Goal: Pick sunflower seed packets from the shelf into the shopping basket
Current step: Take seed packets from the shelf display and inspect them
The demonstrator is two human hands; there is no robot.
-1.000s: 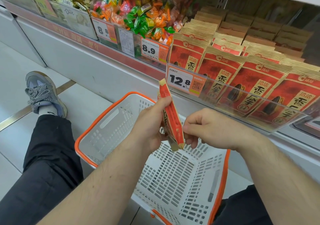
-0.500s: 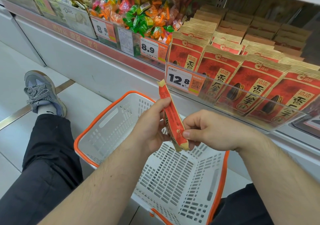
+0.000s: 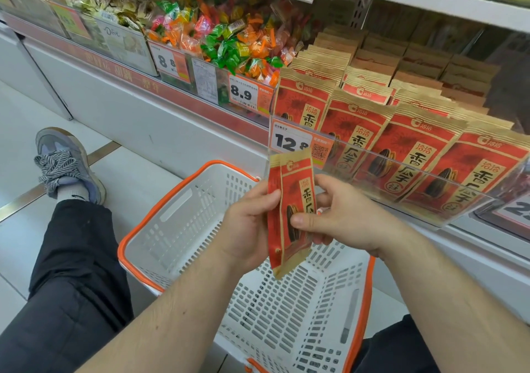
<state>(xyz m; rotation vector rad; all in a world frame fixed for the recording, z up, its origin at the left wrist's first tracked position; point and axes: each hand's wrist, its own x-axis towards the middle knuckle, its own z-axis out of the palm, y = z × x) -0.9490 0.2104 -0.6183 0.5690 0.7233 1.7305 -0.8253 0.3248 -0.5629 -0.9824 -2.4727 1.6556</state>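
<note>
- Left hand [image 3: 248, 226]: fingers curled round the left edge of one sunflower seed packet [image 3: 291, 214], thumb on its face; packet upright, held over the shopping basket [image 3: 286, 315].
- Right hand [image 3: 338, 220]: thumb pinching the same packet's right edge, fingers behind it; both hands share the one item, and whether a second packet is tucked behind it cannot be told from this angle.
- Basket: directly below the hands, white with orange rim; what shows of its floor holds no packet yet.
- Shelf stock [image 3: 401, 148]: rows of matching packets just beyond the right hand, behind a clear plastic front rail [image 3: 430, 183].
- Risk: packet is slick and held only at its edges; releasing both hands unevenly could tip it onto the near rim, or out toward the floor [image 3: 137, 177].
- Risk: the next reach may snag the rail or drag neighbouring packets forward.
- Room: open drop straight down; the shelf lip crowds the right hand, the person's leg [image 3: 71, 272] bounds the left.
</note>
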